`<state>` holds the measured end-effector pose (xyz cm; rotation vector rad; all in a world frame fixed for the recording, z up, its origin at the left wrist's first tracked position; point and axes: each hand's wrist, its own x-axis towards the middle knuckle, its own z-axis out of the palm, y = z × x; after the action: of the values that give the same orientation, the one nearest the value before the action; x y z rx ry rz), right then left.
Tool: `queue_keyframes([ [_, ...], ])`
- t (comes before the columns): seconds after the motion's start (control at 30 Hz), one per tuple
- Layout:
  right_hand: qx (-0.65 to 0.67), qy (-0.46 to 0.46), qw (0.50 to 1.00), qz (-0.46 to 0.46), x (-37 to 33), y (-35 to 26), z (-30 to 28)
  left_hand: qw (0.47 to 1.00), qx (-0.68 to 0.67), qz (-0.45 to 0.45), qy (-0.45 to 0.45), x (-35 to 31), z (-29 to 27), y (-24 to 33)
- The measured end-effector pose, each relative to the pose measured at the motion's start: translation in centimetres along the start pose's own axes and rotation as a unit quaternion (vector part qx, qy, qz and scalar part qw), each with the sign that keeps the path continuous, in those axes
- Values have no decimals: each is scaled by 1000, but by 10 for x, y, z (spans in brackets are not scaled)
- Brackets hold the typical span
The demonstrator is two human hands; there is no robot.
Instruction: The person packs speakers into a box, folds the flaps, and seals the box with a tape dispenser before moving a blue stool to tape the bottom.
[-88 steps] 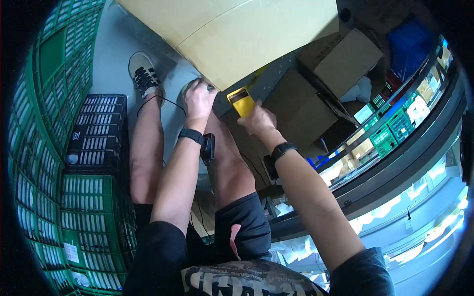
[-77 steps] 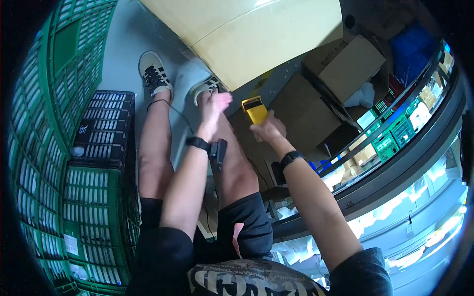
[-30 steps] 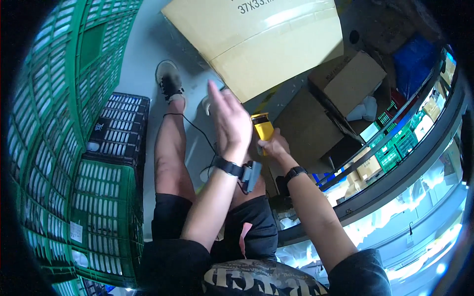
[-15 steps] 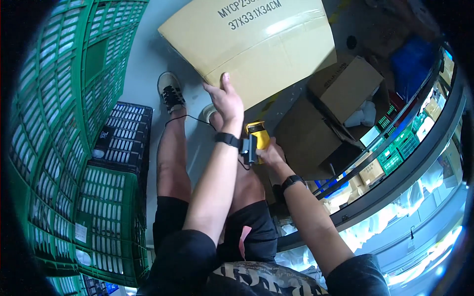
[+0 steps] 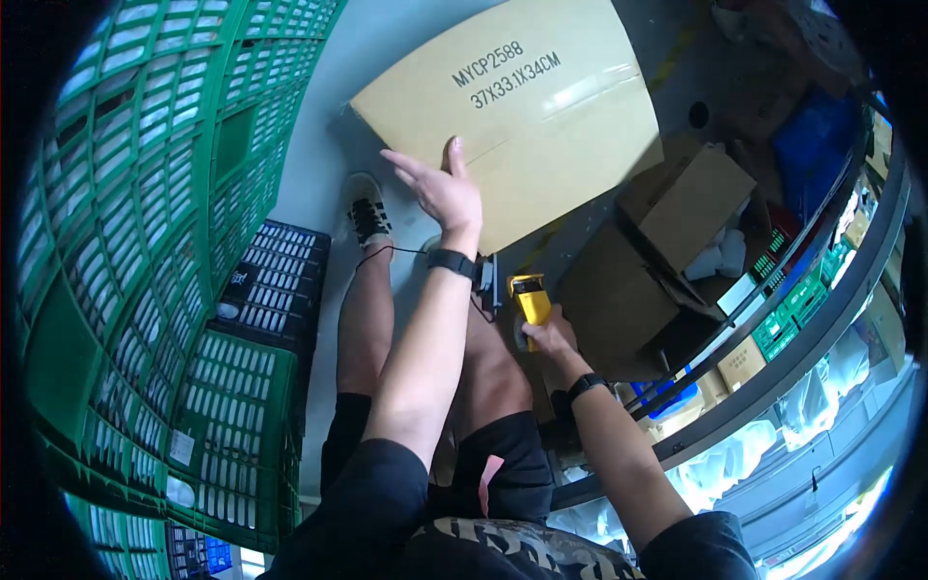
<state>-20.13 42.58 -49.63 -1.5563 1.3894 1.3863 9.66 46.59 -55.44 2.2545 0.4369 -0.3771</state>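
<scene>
My left hand (image 5: pixel 445 196) is open at the near left edge of a large brown cardboard box (image 5: pixel 541 135). Its fingers are stretched out and the thumb points up; I cannot tell whether the palm touches the cardboard. Dark printing and a shiny strip of clear tape show on the box. Lower and to the right, my right hand (image 5: pixel 553 335) is wrapped round a yellow tape dispenser (image 5: pixel 532 304), whose dark mouth points away from me. A small dark device (image 5: pixel 488 280) with a cable sits at my left wrist, beside the wristband.
Green slatted crates (image 5: pixel 232 425) with white contents rise on the left, beside a black crate (image 5: pixel 275 271). An open cardboard carton (image 5: pixel 691 193) with white items stands at the right. A curved dark rail (image 5: pixel 754 396) edges shelves there. My shoe (image 5: pixel 367 208) is on the grey floor.
My right hand has drawn the tape dispenser down and right, away from my left wrist. The left fingers have spread near the box's edge. The whole view has shifted slightly.
</scene>
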Motion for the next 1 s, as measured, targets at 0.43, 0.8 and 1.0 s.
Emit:
queue_keyframes([
  [0.43,8,-23,1000,8,-8,-7,11,999,-35,23,34,61,-17,18],
  [0.8,75,5,997,32,-3,6,2,996,62,59,-22,84,-32,9],
  [1.0,49,6,998,38,-14,-8,-1,990,-108,-80,-34,96,-29,14],
])
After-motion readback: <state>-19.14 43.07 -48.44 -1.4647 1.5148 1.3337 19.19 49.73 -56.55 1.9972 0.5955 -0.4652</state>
